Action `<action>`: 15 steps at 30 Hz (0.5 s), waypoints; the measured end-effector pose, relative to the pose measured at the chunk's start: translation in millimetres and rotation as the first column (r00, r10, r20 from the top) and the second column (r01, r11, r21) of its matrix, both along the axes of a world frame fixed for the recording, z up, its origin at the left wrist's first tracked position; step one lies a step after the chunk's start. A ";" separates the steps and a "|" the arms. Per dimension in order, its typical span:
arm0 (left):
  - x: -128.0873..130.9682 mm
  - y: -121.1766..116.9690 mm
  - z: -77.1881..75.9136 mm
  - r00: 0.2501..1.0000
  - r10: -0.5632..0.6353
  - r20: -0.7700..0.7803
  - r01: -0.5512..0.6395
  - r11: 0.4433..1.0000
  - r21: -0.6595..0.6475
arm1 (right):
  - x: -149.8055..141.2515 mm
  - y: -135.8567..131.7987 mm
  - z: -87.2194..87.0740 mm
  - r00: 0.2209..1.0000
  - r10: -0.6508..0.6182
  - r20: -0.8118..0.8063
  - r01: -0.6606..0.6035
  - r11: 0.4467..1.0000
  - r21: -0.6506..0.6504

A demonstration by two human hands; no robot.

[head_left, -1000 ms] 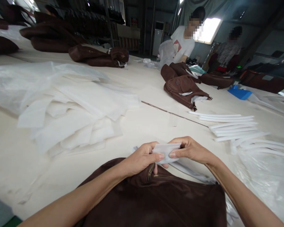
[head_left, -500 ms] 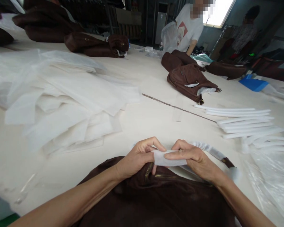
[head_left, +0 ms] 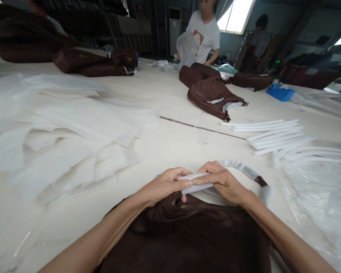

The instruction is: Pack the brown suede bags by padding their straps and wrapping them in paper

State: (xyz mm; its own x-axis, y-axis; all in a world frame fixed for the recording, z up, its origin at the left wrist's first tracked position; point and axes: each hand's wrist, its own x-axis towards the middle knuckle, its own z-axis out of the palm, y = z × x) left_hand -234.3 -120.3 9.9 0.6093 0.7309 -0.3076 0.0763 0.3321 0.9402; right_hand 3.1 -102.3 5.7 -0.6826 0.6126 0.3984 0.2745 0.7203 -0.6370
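A dark brown leather bag [head_left: 187, 235] lies right in front of me, its brass zipper [head_left: 193, 206] showing along the top edge. Just above that zipper, my left hand [head_left: 170, 184] pinches one end of a small folded strip of white tissue paper [head_left: 200, 184]. The other end is gripped by my right hand [head_left: 221, 180], with thumb and fingers closed on it. Behind my right hand the bag's strap [head_left: 241, 168], wrapped in white padding, curves out to the right. What the strip covers beneath is hidden.
White paper sheets [head_left: 82, 125] lie piled at the left. White foam rods [head_left: 275, 138] and clear plastic bags [head_left: 315, 204] lie at the right. More brown bags [head_left: 213, 94] rest farther back, where a person in a white T-shirt [head_left: 201, 38] stands holding plastic.
My view has turned slightly right, so the table's contents sit farther left. My left thumb has come down onto the paper strip, and the strip is now folded narrower.
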 end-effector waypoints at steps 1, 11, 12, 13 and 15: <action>-0.1 1.5 0.6 0.999 -0.025 -0.022 0.025 1.000 0.000 | 0.6 0.1 -0.7 1.000 -0.003 0.008 0.003 1.000 -0.005; 8.0 6.2 11.4 0.971 0.100 -0.216 -0.081 0.992 0.092 | 96.7 -93.1 28.4 0.793 -0.583 -0.178 0.569 0.813 -0.124; 5.8 7.7 9.4 0.962 0.099 -0.254 -0.072 0.991 0.114 | 107.7 -115.2 31.8 0.750 -0.642 -0.161 0.625 0.767 -0.148; 2.7 11.4 5.2 0.945 0.081 -0.317 -0.045 0.992 0.117 | 118.3 -136.8 34.5 0.694 -0.707 -0.138 0.685 0.707 -0.178; -2.8 25.5 -9.5 0.902 0.088 -0.422 -0.028 0.989 0.147 | 141.3 -176.9 38.9 0.533 -0.840 -0.100 0.807 0.540 -0.238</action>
